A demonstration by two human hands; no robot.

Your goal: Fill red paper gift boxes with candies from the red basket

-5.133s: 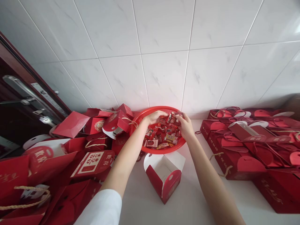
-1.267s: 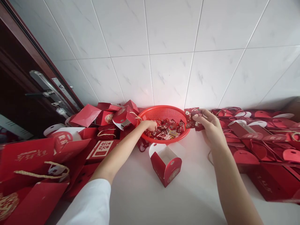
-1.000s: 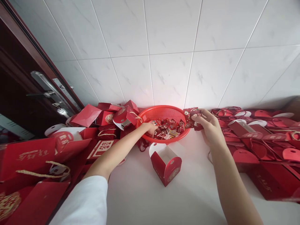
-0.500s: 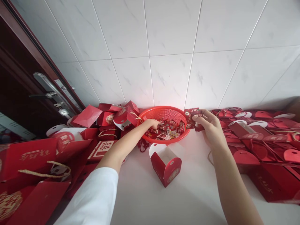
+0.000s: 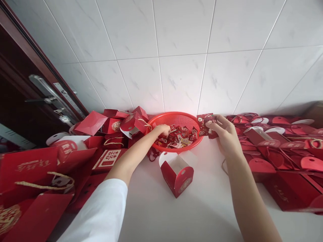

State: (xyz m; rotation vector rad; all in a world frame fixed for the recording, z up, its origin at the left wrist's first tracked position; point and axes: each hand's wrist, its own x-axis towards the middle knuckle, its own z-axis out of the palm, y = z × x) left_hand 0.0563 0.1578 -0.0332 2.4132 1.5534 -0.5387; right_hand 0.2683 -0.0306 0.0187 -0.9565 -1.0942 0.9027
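A red plastic basket (image 5: 176, 150) holds many small red and gold wrapped packets (image 5: 185, 135). My left hand (image 5: 163, 130) reaches in over its left side, fingers curled down at the packets; whatever the fingertips touch is hidden. Beside the basket's right rim, my right hand (image 5: 224, 131) pinches flat red printed packets (image 5: 207, 125) between thumb and fingers. In front of the basket an open red box (image 5: 176, 174) with a white inside stands upright on the white table (image 5: 156, 208).
Red boxes and bags with rope handles (image 5: 42, 168) crowd the left side. More red boxes (image 5: 290, 188) are packed along the right. Behind is a tiled wall (image 5: 181, 80); a dark door with a metal handle (image 5: 47, 90) stands at the left.
The view has shifted slightly, moving the scene a little up and left. My left hand's fingers are more curled among the packets. The right hand keeps its hold.
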